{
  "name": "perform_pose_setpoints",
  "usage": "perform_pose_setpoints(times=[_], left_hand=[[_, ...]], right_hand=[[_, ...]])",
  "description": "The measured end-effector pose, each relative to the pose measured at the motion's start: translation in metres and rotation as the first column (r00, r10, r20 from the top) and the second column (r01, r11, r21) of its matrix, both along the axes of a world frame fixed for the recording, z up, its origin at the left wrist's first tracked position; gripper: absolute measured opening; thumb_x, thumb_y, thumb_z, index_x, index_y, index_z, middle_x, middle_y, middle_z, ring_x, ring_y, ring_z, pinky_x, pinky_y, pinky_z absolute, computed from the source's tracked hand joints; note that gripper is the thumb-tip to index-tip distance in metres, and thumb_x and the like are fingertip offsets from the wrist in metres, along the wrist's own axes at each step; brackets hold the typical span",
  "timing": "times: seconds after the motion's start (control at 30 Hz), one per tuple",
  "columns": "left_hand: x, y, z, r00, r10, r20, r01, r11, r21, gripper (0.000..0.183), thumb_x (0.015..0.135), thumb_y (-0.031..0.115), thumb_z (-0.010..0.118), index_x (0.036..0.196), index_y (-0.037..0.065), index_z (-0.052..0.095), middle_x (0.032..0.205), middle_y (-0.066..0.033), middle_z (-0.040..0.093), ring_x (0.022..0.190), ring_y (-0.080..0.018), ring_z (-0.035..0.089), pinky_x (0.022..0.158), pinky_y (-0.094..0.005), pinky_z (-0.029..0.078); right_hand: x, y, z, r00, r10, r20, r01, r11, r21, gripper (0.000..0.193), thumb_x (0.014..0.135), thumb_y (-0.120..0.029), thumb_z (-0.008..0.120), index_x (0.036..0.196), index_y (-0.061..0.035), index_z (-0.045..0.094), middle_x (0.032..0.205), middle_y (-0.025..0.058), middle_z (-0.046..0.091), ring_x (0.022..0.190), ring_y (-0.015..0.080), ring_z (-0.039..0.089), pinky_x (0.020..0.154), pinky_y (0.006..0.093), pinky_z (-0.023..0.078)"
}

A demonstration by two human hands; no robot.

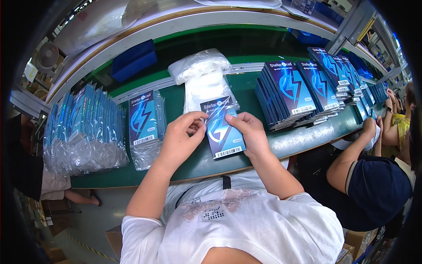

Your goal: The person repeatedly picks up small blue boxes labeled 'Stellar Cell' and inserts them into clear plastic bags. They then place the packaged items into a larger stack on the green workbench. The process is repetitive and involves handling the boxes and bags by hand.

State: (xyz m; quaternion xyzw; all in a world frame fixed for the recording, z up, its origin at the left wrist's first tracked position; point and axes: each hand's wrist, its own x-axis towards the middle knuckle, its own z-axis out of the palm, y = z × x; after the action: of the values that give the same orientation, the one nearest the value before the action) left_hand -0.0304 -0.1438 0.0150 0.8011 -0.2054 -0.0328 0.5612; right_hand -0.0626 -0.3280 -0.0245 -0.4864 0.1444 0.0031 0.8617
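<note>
A worker's right hand [252, 134] is gripping a slim blue lightning-bolt carton [225, 134] at the view's center, while the left hand [184, 132] is holding bent fingers at its ten-o'clock edge, whether pinching or not impossible to tell. Loose clear bags [204, 88] lying at eleven o'clock could be snagging its corners; a brushing forearm could be toppling the bagged cartons [85, 119] standing at nine.

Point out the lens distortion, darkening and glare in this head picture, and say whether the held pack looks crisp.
Head view: the upper shelf edge bows into an arc, and the corners fall black; head view: light glares off the green tabletop and washes the clear bags nearly white; head view: the held blue pack looks reasonably crisp.
</note>
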Motion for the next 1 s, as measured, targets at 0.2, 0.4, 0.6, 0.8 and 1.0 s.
perform_pose_setpoints(times=[0.2,0.4,0.6,0.8,1.0], left_hand=[[-0.009,-0.01,-0.022,0.889,-0.03,-0.457,-0.237,0.824,-0.514,0.031,0.089,0.017,0.064,0.112,-0.002,0.053,0.102,-0.0077,0.063,0.089,-0.0124,0.061,0.077,-0.0254,0.049],[-0.004,0.002,-0.007,0.85,-0.156,-0.503,-0.329,0.588,-0.738,0.025,0.092,0.007,0.052,0.115,-0.002,0.053,0.109,-0.011,0.062,0.096,-0.0186,0.062,0.085,-0.0328,0.05],[-0.043,-0.012,0.017,0.708,-0.519,-0.479,-0.051,0.639,-0.767,0.035,0.096,0.018,0.05,0.122,-0.006,0.048,0.115,-0.0157,0.059,0.109,-0.0233,0.058,0.096,-0.0386,0.048],[-0.041,0.003,0.003,0.584,-0.589,-0.559,-0.053,0.659,-0.75,0.048,0.098,0.038,0.041,0.126,-0.002,0.046,0.117,-0.0139,0.057,0.11,-0.0227,0.057,0.095,-0.0394,0.047],[-0.04,0.016,0.021,0.599,-0.547,-0.586,-0.187,0.616,-0.765,0.054,0.095,0.036,0.041,0.135,0.0,0.036,0.118,-0.0212,0.057,0.102,-0.0288,0.061,0.088,-0.0399,0.049]], right_hand=[[-0.012,0.018,0.003,0.986,0.029,0.163,0.001,0.984,-0.18,0.019,0.08,-0.013,0.074,0.076,-0.0026,0.059,0.068,-0.0033,0.057,0.061,0.0009,0.047,0.053,0.0181,0.037],[-0.018,0.014,0.032,0.931,0.329,0.158,-0.185,0.799,-0.572,0.073,0.07,-0.018,0.082,0.13,-0.0013,0.045,0.078,0.0001,0.055,0.062,0.0044,0.047,0.055,0.0199,0.041],[-0.009,0.002,0.049,0.699,0.315,0.641,0.409,0.56,-0.721,0.054,0.072,0.0,0.067,0.124,-0.0028,0.051,0.081,0.0092,0.058,0.066,0.0168,0.055,0.063,0.0234,0.045],[-0.017,0.01,0.066,0.661,0.215,0.719,0.408,0.7,-0.585,0.021,0.074,0.011,0.044,0.084,0.0019,0.059,0.082,0.0125,0.061,0.07,0.023,0.057,0.066,0.0294,0.047],[-0.027,0.054,0.07,0.272,0.755,0.596,0.156,0.577,-0.802,0.034,0.073,-0.009,0.069,0.107,-0.0028,0.064,0.09,0.01,0.061,0.082,0.0252,0.059,0.069,0.0341,0.046]])
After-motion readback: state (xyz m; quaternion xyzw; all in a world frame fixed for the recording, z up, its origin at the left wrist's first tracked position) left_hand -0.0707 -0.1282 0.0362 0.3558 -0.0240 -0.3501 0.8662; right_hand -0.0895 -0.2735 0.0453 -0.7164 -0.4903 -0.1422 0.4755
